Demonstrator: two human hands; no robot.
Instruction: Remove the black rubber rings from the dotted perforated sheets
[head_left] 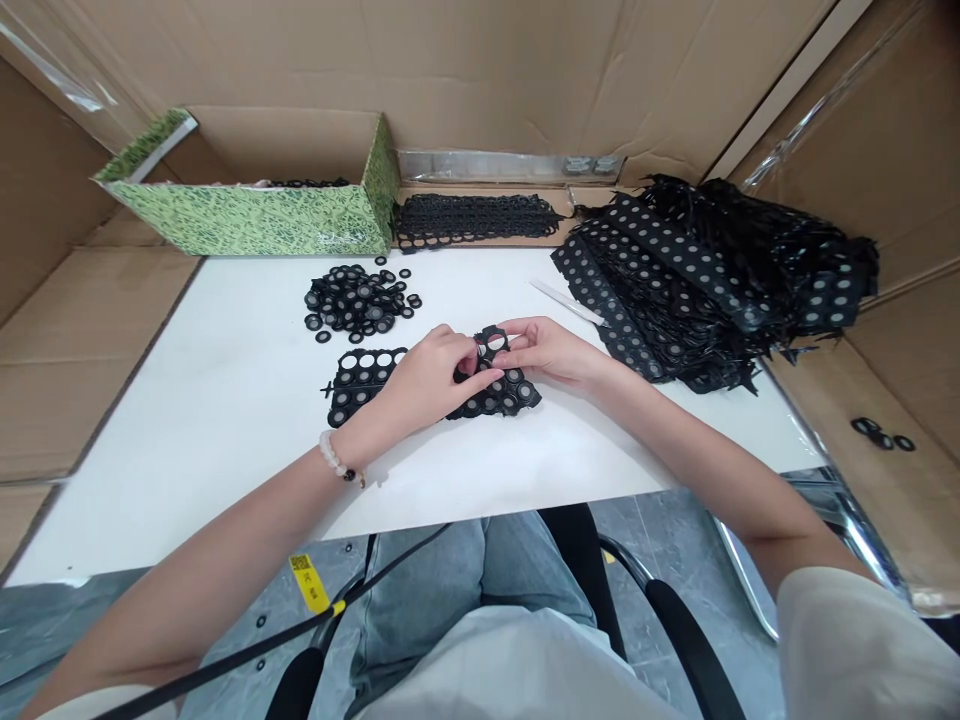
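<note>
Pinching a small black ring cluster (491, 343) from both sides, the left hand (431, 382) and right hand (551, 352) meet above the middle of the table, their fingertips closed on it and partly hiding it. The cluster's long axis runs roughly away from the person, tilting slightly, with one open ring showing at its far end. Directly beneath the hands, touching the left hand's heel, lies a black sheet of grey-centred rings (510, 392), its long axis running side to side. A beaded bracelet (334, 455) circles the left wrist. Farther off on the white table (187, 400), a heap of loose black rings (360, 302) sits beyond the left hand, while a thin pale strip (566, 302) lies near the right hand, just beside a tall stack of dotted black sheets (675, 290). A patterned green box (330, 225) stands at the far edge.
</note>
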